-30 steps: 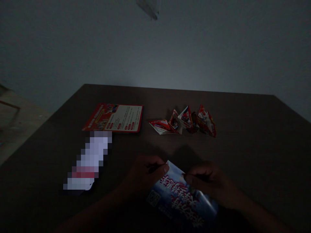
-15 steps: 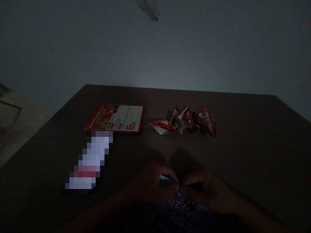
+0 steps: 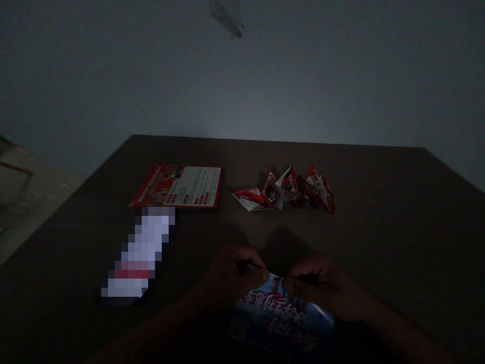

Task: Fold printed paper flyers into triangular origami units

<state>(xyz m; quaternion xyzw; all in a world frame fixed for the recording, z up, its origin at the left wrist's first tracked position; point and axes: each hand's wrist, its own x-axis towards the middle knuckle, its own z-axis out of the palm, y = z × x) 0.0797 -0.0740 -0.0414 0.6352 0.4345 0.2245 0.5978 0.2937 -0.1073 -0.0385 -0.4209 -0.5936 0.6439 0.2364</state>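
Observation:
Low in the dim head view lies a blue printed paper sheet [image 3: 288, 318] with white and red lettering. My left hand [image 3: 237, 275] pinches its upper edge on the left, thumb on top. Close beside it, my right hand [image 3: 322, 285] is closed on the same edge, a small gap between the two hands. The finger ends beneath the sheet are hidden. Beyond my hands are several red and white folded paper pieces [image 3: 286, 187] in a row.
A stack of red and white printed sheets [image 3: 197, 187] rests on the dark table [image 3: 379, 202] at the back left. Nearer me is a lit phone-like object [image 3: 142, 253], its face pixelated. A grey wall [image 3: 303, 76] stands behind the table.
My hands have moved slightly apart along the upper edge. The blue sheet's face now shows more fully and flatter towards me. The other objects have stayed in place.

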